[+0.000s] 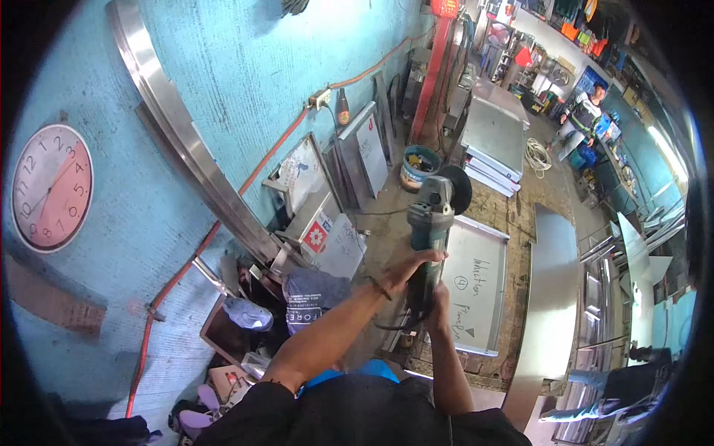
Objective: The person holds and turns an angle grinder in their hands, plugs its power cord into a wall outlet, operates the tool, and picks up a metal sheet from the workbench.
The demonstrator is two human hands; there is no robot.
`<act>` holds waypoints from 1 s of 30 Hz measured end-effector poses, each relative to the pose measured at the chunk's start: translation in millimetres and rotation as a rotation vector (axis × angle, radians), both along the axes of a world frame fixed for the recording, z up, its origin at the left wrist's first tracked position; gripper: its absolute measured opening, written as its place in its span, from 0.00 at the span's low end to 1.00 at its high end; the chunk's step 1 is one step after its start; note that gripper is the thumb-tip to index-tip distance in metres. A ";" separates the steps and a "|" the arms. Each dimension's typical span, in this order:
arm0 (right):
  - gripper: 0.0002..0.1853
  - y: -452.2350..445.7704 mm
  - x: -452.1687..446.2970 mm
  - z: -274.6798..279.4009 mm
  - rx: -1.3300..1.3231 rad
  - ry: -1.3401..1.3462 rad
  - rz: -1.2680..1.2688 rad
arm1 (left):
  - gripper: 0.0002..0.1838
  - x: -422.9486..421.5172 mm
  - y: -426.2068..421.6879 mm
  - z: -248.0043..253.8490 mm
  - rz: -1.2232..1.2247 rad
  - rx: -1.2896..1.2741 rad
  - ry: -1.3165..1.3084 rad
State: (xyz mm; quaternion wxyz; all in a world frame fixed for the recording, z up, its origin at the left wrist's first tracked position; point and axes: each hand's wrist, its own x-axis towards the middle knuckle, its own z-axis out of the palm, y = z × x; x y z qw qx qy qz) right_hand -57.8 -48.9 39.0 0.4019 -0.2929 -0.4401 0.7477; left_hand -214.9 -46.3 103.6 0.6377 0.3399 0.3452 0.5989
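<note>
Near lettered tray (494,275), grinder (430,223) pointing lengthwise away, disc (462,190) foremost, left hand (413,266), right hand (440,306) gripping it

Location type: metalworking workshop. Identifying features: a hand-held angle grinder (431,213) and a worn table (518,215) carrying a shallow metal tray (462,256) with handwritten marking. A long metal sheet (552,297) lies along the table's right edge; stacked metal panels (494,134) occupy the far end. Flat boards (371,152) lean against a scuffed blue wall (208,89), which carries an orange conduit (284,141) and a socket box (320,98). Long metal sections (593,297) are stored beyond the right edge.
</note>
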 end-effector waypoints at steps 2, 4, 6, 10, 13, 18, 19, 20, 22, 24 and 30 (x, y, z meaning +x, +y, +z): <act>0.25 2.7 -6.8 -11.2 0.009 -0.035 -0.068 | 0.21 -3.7 14.1 -15.8 -0.058 0.029 -0.013; 0.22 5.6 -5.9 -28.7 0.001 -0.066 -0.142 | 0.22 -8.3 11.4 -16.4 -0.096 -0.046 -0.043; 0.20 18.7 5.1 -55.9 0.038 -0.316 0.018 | 0.24 -11.8 3.9 -11.7 -0.030 -0.049 0.007; 0.17 7.1 19.0 -113.2 -0.138 -0.452 -0.087 | 0.24 -29.8 -11.8 11.0 0.006 0.017 0.025; 0.15 -40.5 18.7 -65.5 -0.674 -0.242 -0.161 | 0.23 -49.9 -14.6 55.1 -0.011 0.187 -0.026; 0.09 -112.1 51.0 -82.9 -0.870 -0.311 -0.015 | 0.22 -52.1 -8.6 104.5 -0.126 0.348 0.065; 0.10 -124.0 63.7 -92.0 -0.221 -0.632 0.292 | 0.22 -46.5 -11.4 114.1 -0.186 0.353 0.052; 0.10 -137.0 73.4 -96.5 0.447 -0.927 0.590 | 0.27 -41.3 -15.2 122.5 -0.230 0.320 0.046; 0.13 -146.7 76.6 -94.2 0.373 -0.877 0.547 | 0.31 -22.1 -23.8 129.8 -0.294 0.299 0.034; 0.22 -143.4 65.7 -85.5 -0.634 -0.961 0.550 | 0.32 -2.2 -35.9 132.7 -0.372 0.225 0.016; 0.33 -174.0 99.8 -152.7 -0.168 -1.079 0.451 | 0.25 76.3 -75.4 114.8 -0.474 0.178 0.008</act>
